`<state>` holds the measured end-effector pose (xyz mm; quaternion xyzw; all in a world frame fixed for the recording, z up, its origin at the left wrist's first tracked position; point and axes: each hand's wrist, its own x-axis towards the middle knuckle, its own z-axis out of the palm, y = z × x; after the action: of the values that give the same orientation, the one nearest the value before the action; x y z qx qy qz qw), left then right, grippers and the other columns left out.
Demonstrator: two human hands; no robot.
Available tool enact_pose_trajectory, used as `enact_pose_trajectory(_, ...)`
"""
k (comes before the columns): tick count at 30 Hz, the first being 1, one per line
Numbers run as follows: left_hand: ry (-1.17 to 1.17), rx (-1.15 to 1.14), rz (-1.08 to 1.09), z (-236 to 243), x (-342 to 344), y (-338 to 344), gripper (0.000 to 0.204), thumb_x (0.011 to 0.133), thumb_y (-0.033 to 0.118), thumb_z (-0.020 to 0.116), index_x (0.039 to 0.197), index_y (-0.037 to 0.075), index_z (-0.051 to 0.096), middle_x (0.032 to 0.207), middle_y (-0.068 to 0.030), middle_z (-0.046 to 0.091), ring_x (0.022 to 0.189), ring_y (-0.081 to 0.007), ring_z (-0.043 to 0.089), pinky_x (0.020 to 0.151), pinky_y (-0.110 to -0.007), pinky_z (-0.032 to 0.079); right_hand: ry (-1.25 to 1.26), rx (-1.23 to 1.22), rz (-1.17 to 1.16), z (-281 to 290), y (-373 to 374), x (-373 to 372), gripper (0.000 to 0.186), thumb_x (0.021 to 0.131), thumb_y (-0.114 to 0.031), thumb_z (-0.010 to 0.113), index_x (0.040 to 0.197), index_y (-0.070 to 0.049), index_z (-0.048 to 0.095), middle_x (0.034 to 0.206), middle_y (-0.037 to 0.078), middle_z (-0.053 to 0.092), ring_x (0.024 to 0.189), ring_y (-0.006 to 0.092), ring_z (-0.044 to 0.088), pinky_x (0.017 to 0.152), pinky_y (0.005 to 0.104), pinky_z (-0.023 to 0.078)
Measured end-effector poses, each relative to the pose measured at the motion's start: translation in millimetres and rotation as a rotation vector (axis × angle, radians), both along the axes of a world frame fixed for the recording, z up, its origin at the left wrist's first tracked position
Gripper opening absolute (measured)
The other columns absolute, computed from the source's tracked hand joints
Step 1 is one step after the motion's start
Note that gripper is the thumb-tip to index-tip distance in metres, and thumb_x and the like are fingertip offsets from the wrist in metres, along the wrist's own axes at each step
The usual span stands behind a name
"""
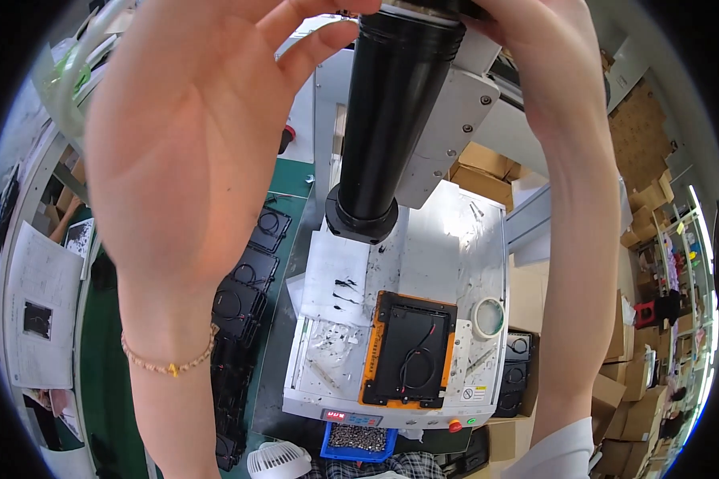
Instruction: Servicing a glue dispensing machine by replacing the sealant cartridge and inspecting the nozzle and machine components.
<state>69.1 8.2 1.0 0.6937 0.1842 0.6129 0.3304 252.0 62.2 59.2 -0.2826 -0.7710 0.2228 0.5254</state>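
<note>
Both my hands are raised to the top of a black machine cylinder (395,112), which hangs over a grey-white benchtop machine (427,255). My left hand (200,136) is on the cylinder's left, palm toward me. Its lower fingers curl toward the cylinder's upper rim, and one fingertip overlaps that rim. What it grips there is cut off by the upper edge. My right hand (527,32) reaches the same height on the other side, against a dark part at the top; its fingers are hidden. Below, a black case part with a coiled cable (415,359) lies in an orange fixture (370,375).
A roll of tape (487,317) and a white sheet (335,271) lie on the machine. A blue tray of small metal parts (359,443) and a white fan (280,461) stand near. Black cases (244,299) line the green bench at left; cardboard boxes (639,415) fill the right.
</note>
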Motion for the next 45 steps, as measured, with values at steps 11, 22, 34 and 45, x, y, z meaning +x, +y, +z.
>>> enact_pose_trajectory(11, 0.028, -0.019, 0.017, 3, 6, -5, 0.044, 0.100, 0.035, 0.047, 0.129, 0.003, 0.055, 0.113, -0.0067, 0.061, 0.105, -0.0138, 0.053, 0.094, -0.030, 0.041, 0.016, -0.113, -0.022, -6, -5, -5, 0.043, 0.074, -0.027, 0.083, 0.098, 0.006, 0.070, 0.085, 0.011, 0.071, 0.071, 0.0114, 0.068, 0.066, 0.0206, 0.053)
enact_pose_trajectory(22, 0.013, -0.036, 0.030, 3, 6, -5, 0.043, 0.100, 0.034, 0.048, 0.129, 0.003, 0.055, 0.113, -0.0065, 0.061, 0.105, -0.0135, 0.054, 0.093, -0.030, 0.041, 0.115, -0.135, 0.043, -19, -1, -8, 0.047, 0.074, -0.026, 0.084, 0.104, 0.005, 0.066, 0.089, 0.010, 0.071, 0.078, 0.0119, 0.068, 0.071, 0.0214, 0.054)
enact_pose_trajectory(34, -0.002, -0.043, 0.041, 4, 5, -7, 0.043, 0.100, 0.033, 0.049, 0.129, 0.002, 0.055, 0.113, -0.0062, 0.061, 0.105, -0.0132, 0.054, 0.093, -0.030, 0.041, 0.031, -0.133, -0.011, -15, -8, -8, 0.047, 0.071, -0.024, 0.085, 0.104, 0.004, 0.066, 0.090, 0.010, 0.071, 0.077, 0.0113, 0.068, 0.073, 0.0219, 0.054)
enact_pose_trajectory(45, -0.014, -0.052, 0.043, 5, 2, -10, 0.042, 0.099, 0.032, 0.050, 0.129, 0.002, 0.055, 0.113, -0.0060, 0.061, 0.104, -0.0129, 0.054, 0.092, -0.029, 0.042, 0.148, -0.048, 0.025, -11, -9, -12, 0.058, 0.069, -0.032, 0.086, 0.103, 0.009, 0.063, 0.088, 0.012, 0.070, 0.076, 0.0129, 0.068, 0.071, 0.0226, 0.053)
